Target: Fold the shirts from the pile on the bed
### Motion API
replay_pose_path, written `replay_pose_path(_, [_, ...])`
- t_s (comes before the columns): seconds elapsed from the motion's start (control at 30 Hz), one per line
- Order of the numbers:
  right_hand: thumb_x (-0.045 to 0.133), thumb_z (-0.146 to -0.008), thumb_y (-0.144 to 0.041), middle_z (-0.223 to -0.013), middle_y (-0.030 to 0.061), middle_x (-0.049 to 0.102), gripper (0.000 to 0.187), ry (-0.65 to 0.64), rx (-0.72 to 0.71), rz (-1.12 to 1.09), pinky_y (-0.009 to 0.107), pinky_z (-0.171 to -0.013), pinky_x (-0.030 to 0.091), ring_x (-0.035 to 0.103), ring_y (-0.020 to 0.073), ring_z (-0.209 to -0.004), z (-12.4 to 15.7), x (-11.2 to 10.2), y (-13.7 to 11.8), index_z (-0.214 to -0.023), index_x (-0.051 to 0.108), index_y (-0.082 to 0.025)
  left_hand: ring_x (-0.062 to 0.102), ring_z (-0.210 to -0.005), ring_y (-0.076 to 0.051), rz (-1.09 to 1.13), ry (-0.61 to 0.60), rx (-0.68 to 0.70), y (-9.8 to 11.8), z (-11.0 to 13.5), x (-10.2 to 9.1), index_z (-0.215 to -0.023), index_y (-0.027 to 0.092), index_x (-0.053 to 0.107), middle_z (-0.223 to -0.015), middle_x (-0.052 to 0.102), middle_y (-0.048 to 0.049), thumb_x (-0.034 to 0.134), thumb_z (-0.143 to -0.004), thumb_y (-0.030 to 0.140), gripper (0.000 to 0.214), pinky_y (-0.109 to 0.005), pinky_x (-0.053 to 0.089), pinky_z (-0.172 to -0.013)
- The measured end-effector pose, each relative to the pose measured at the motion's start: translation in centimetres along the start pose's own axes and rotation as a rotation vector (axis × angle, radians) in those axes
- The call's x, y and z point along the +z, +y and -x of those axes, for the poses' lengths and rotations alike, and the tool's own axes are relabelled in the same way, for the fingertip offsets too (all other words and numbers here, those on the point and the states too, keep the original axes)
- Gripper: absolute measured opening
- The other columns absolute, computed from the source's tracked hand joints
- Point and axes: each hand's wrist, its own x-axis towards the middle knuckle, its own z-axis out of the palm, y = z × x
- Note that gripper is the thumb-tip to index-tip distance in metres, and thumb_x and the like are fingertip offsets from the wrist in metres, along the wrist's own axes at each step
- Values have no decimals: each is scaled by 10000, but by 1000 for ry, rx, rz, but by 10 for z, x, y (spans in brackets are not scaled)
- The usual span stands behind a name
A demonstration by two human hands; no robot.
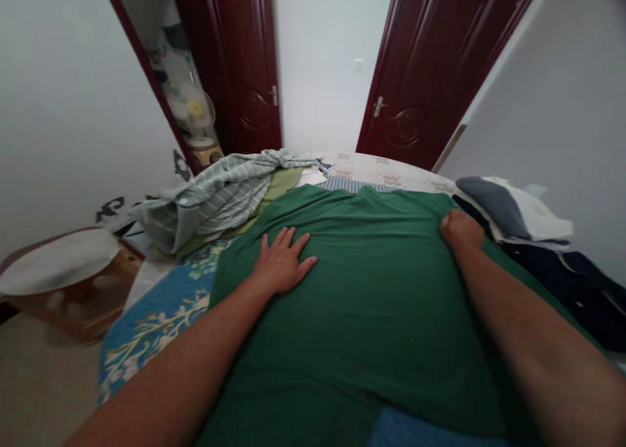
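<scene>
A green garment (372, 284), which looks like a shirt, lies spread out over the table in front of me. My left hand (282, 261) rests flat on its left part with the fingers apart. Toward its far right corner, my right hand (461, 230) is closed in a fist around the green cloth. Wrinkles run across the far edge of the garment between the two hands. Its near edge lies partly folded, with blue cloth (415, 431) showing beside it.
A checked grey-green shirt (220, 192) lies heaped at the far left. Folded grey and white clothes (513, 209) sit on the right above dark navy clothing (572, 284). A blue floral cloth (166, 310) covers the left side. A wooden stool (83, 297) stands at left.
</scene>
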Motion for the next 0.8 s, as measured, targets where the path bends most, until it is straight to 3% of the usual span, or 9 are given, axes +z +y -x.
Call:
replay_pose_path(0.17, [395,-1046,-339,-1378,311,678,531,-264,-105,-8,514,-996,517,679,391,-1251,-13,-3,10,-1371,740,-101,196,-1659,-407,26,-15,-13,2,1,-1,-1687,321,402,-1783,284,-161,333,-1007,791,828,-750,97,-1274])
replay_pose_path(0.27, [479,-1037,-392,-1414,263,685,513,-360,-165,-25,491,-1058,514,668,369,-1297,-2,-15,8,-1376,741,-111,183,-1663,-407,32,-29,-8,3,1,-2,-1692,309,392,-1786,269,-172,327,-1011,785,833,-764,99,-1267])
replay_pose_path(0.37, [501,-1049,-466,-1547,225,599,588,-376,-267,-21,477,-1162,455,570,339,-1433,42,-30,-1,-1503,641,-120,185,-1658,-425,30,-20,5,2,-1,-2,-1693,291,393,-1785,269,-178,297,-1012,788,848,-791,102,-1249])
replay_pose_path(0.4, [479,-1063,-490,-1608,220,539,621,-324,-278,0,475,-1204,413,507,330,-1494,62,-35,-5,-1552,591,-125,188,-1655,-430,25,-14,8,1,-2,-1,-1692,287,396,-1784,272,-178,283,-1012,789,852,-800,106,-1242])
replay_pose_path(0.47, [405,-1097,-514,-1674,211,455,645,-213,-242,35,483,-1255,343,423,317,-1556,98,-43,-15,-1612,516,-143,203,-1651,-430,8,-7,6,-1,-5,0,-1688,288,404,-1782,279,-177,272,-1011,786,850,-796,128,-1241])
replay_pose_path(0.53, [354,-1114,-517,-1700,190,421,634,-180,-203,22,502,-1268,315,379,311,-1581,128,-51,-24,-1628,491,-172,217,-1646,-432,-15,-3,7,-3,-9,2,-1684,292,412,-1778,290,-178,268,-1011,779,843,-795,140,-1239])
replay_pose_path(0.63, [338,-1117,-564,-1719,161,399,636,-242,-206,-30,555,-1276,284,335,328,-1599,160,-65,-35,-1631,476,-216,239,-1637,-438,-46,1,7,-3,-14,2,-1686,293,410,-1774,301,-179,250,-1008,776,848,-798,168,-1230])
replay_pose_path(0.8, [350,-1106,-619,-1757,161,328,699,-320,-343,-101,606,-1297,220,265,363,-1628,202,-87,-45,-1663,417,-203,256,-1630,-439,-76,-14,14,-3,-15,-1,-1689,274,406,-1765,308,-199,233,-1011,756,850,-803,208,-1214])
